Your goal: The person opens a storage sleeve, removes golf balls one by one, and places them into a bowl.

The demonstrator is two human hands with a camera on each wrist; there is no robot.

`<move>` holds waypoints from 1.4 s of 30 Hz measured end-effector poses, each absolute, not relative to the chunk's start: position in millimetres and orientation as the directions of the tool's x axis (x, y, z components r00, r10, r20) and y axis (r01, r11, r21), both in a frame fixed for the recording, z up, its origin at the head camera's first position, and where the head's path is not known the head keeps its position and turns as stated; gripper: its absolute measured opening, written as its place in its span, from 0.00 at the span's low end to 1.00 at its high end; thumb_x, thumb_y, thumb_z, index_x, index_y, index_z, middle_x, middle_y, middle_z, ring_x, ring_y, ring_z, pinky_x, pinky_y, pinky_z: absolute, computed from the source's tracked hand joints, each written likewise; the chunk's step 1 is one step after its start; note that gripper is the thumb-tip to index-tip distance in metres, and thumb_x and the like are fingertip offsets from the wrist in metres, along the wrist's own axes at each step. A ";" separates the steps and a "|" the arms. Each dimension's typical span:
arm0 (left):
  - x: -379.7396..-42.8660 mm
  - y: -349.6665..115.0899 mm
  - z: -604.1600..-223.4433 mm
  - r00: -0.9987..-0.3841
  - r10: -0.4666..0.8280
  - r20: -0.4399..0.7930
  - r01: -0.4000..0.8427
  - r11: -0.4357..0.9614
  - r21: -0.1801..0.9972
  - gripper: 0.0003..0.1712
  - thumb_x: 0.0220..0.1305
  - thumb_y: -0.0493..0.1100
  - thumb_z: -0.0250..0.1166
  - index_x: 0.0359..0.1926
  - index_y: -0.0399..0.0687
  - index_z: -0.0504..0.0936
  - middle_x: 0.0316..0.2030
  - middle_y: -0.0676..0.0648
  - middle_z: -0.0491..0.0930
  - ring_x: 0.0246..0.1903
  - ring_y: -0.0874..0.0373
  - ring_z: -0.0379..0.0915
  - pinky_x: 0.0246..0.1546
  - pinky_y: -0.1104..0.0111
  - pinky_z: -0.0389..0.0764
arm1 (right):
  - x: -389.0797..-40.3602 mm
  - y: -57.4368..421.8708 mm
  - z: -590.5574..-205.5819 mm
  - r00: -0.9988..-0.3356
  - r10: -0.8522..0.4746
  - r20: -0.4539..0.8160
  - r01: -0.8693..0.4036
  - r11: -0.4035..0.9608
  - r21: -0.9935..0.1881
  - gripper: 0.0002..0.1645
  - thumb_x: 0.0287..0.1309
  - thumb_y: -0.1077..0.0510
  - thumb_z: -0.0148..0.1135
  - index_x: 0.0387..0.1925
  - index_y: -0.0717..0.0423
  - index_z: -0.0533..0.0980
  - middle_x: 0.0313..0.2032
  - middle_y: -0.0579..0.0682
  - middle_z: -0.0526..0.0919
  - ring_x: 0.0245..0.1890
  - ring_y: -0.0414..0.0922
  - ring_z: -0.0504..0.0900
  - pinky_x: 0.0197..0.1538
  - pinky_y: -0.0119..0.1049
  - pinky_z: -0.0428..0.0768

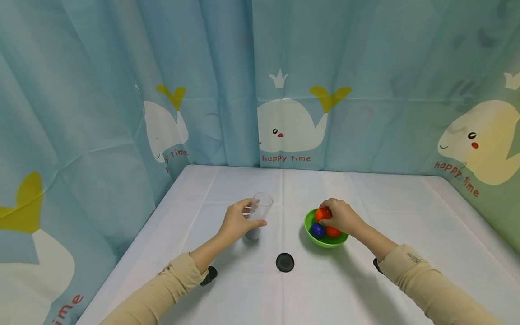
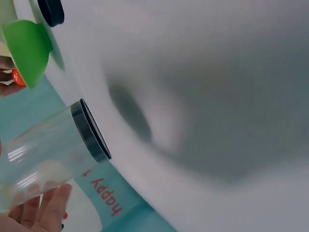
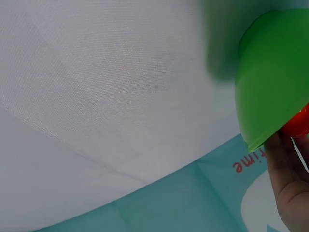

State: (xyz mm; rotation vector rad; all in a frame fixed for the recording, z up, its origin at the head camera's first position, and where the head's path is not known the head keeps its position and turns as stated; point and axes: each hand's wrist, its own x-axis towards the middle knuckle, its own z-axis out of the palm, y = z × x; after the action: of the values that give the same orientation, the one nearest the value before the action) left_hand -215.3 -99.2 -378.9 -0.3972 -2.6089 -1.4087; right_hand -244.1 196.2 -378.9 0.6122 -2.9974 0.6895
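Observation:
My left hand (image 1: 237, 222) holds a clear cylindrical container (image 1: 261, 206) around its side. The container is tilted, and its dark base (image 2: 91, 131) stands apart from its shadow on the table. My right hand (image 1: 341, 215) reaches over the rim of a green bowl (image 1: 325, 245), with thumb and fingers about an orange-red ball (image 1: 322, 215). Beside that ball in the bowl lie a dark blue ball (image 1: 317, 230) and another orange-red ball (image 1: 333, 232). In the right wrist view the bowl wall hides most of the balls, and the fingers are partly cut off.
A round black lid (image 1: 285, 262) lies on the white-covered table (image 1: 252, 289), between the two hands and nearer the front. Light blue curtains (image 1: 227, 81) with printed whales hang behind the table and along its sides. Dark straps (image 1: 209, 276) show by the sleeves.

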 end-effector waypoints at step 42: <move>-220.5 -97.5 -405.3 -0.958 0.165 0.235 0.286 0.487 0.825 0.32 0.41 0.36 0.77 0.48 0.39 0.73 0.45 0.38 0.77 0.45 0.44 0.76 0.39 0.61 0.82 | -225.3 198.6 -367.6 -0.948 -0.288 0.135 -0.318 0.848 -0.425 0.18 0.49 0.61 0.69 0.40 0.69 0.77 0.35 0.63 0.82 0.34 0.54 0.79 0.40 0.48 0.81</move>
State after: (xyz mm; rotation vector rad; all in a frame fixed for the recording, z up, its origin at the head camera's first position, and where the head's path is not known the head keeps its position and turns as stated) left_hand -220.5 -97.5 -405.3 -0.3966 -2.6005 -1.4794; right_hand -225.3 198.6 -367.6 0.4849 -2.9561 0.6978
